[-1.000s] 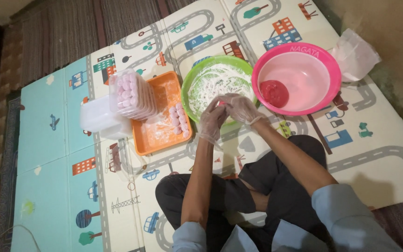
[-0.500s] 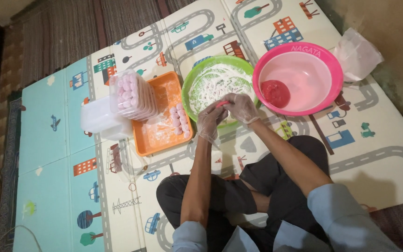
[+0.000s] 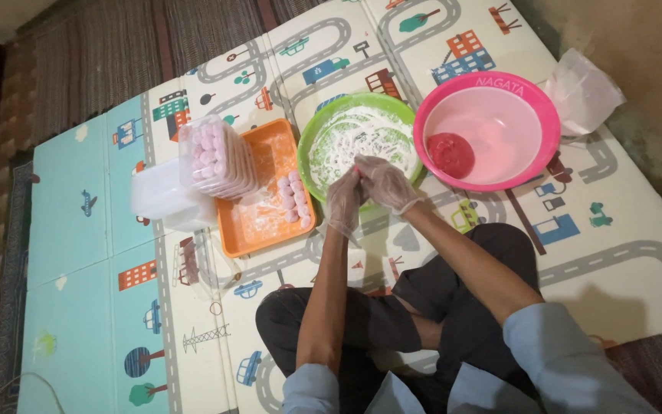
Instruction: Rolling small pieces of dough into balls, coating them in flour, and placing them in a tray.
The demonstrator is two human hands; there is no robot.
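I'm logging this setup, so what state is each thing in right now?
Green bowl: dusted white inside.
Pink bowl: red dough lump at its bottom.
Orange tray: floured, pink balls in rows.
Clear boxes: stacked, filled with pink balls.
Left hand: gloved, pressed against right.
Right hand: gloved.

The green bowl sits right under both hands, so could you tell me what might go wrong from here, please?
1. The left hand and right hand, both in thin clear gloves, work a small piece over the near rim of the green bowl; it could drop onto the play mat.
2. The stack of clear containers leans on the orange tray and might topple.
3. The pink bowl with red filling is close to the right forearm and could be knocked.
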